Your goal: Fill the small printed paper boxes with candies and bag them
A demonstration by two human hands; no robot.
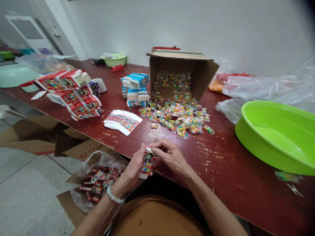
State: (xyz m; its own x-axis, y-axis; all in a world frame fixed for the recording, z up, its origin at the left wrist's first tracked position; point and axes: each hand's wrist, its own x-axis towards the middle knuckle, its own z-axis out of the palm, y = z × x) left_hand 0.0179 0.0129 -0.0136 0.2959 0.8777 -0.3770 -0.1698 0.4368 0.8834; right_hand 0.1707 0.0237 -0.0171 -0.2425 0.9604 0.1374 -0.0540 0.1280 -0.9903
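Both of my hands hold one small printed carton (148,163) at the near edge of the dark red table (228,170). My left hand (134,167) wraps around its side, fingers closed. My right hand (169,156) pinches the carton's top flap. A fan of flat unfolded cartons (123,121) lies just beyond my hands. Past it, a pile of small colourful candy packets (177,116) spills from a tipped cardboard box (182,73).
A bright green basin (278,134) stands at the right, clear plastic bags (265,88) behind it. Stacked red cartons (76,95) and blue cartons (135,88) stand to the left. Below the table edge a bag-lined box (98,180) holds several filled cartons.
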